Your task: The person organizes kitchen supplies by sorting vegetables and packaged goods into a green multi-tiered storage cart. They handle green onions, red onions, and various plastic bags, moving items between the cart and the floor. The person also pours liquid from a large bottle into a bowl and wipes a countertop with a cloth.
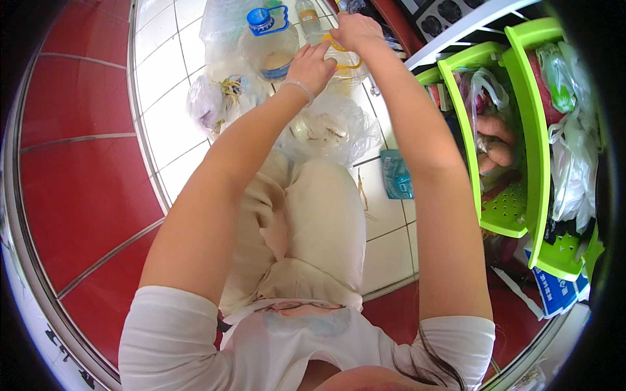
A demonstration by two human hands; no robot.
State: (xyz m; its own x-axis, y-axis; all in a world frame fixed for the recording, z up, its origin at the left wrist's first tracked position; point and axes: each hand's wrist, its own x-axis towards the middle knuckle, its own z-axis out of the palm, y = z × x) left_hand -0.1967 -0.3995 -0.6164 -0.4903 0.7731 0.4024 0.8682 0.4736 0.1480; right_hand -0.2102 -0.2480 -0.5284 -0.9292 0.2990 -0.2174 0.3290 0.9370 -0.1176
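Observation:
At the top centre, my left hand (313, 66), with a clear band at its wrist, reaches over a clear plastic container with yellow handles (349, 63). My right hand (357, 30) is at this container's upper edge, beside a yellow part; its fingertips are partly hidden, so I cannot tell what it grips. Left of my hands stands a large clear plastic jug (270, 49) with a blue cap and handle. A small clear bottle (308, 18) stands behind. Nearer my knees lies a clear plastic bag (332, 132) with pale contents.
Green plastic baskets (525, 146) with bagged goods and root vegetables stand at the right. A teal packet (397, 174) lies on the white tiled floor (386, 244). Another plastic bag (203, 100) with dry stalks is at the left. Red tiles (88, 195) border the floor.

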